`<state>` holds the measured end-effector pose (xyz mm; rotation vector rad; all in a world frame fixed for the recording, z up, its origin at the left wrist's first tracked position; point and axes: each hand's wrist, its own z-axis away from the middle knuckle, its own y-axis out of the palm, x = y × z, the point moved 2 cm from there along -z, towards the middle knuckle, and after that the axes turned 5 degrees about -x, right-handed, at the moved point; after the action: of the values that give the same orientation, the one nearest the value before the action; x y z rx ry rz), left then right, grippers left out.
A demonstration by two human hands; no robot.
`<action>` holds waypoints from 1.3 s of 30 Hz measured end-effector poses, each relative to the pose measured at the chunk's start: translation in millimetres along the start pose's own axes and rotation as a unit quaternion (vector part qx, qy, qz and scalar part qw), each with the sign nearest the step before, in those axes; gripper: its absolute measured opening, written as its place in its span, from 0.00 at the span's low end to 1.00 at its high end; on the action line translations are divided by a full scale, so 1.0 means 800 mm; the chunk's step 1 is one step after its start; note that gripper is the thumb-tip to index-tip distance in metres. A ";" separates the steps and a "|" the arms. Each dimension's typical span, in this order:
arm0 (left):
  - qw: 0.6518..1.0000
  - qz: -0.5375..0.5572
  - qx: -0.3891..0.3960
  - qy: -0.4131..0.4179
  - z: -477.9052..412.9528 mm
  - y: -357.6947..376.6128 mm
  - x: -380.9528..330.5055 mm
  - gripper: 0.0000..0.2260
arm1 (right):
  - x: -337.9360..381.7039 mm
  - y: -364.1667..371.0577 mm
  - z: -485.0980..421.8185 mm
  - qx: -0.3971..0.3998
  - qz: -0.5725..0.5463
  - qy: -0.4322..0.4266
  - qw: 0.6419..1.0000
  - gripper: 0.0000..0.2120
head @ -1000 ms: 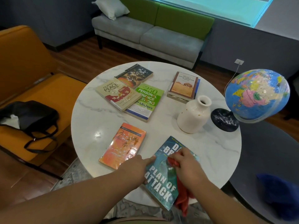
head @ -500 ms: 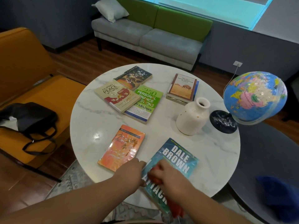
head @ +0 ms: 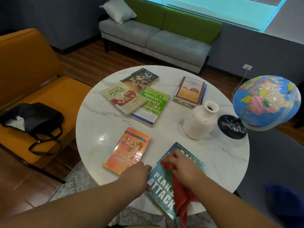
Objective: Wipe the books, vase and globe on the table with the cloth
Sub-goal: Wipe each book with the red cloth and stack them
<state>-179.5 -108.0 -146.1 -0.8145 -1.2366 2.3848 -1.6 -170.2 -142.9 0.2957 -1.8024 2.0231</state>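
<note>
The teal book [head: 164, 191], at the near edge of the table [head: 213, 153], wants long, firm strokes along its cover from the right hand [head: 185, 168], which grips the bunched red cloth [head: 181, 198], while the left hand [head: 136, 176] pinches its left edge steady.

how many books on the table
7 at least. Three overlap at the far left: dark one, Filipino Peace Women, green finance book. Detective Agency book tops one or more partly hidden others, far right. Orange book and Plan of Attack lie nearest.
</note>
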 end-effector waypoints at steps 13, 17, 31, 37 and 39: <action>1.000 0.000 0.003 0.000 0.002 -0.002 -0.002 0.27 | -0.021 -0.018 -0.028 -0.056 -0.025 0.100 0.993 0.17; 1.000 -0.009 0.001 0.001 0.002 0.000 -0.001 0.28 | -0.003 -0.011 -0.028 -0.076 -0.004 0.118 0.990 0.12; 1.000 -0.013 -0.003 0.003 0.001 0.002 0.001 0.28 | -0.029 -0.003 -0.034 -0.111 0.009 0.140 0.984 0.12; 1.000 -0.028 0.002 0.005 0.000 0.002 0.000 0.24 | 0.043 0.027 0.030 0.022 0.001 -0.071 0.997 0.23; 1.000 -0.025 -0.002 0.004 0.000 0.002 0.001 0.24 | 0.020 0.014 0.039 0.013 -0.018 -0.035 0.999 0.24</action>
<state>-180.1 -108.4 -147.4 -0.7845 -1.2433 2.3373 -24.5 -198.8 -141.7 0.4089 -1.7991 2.0369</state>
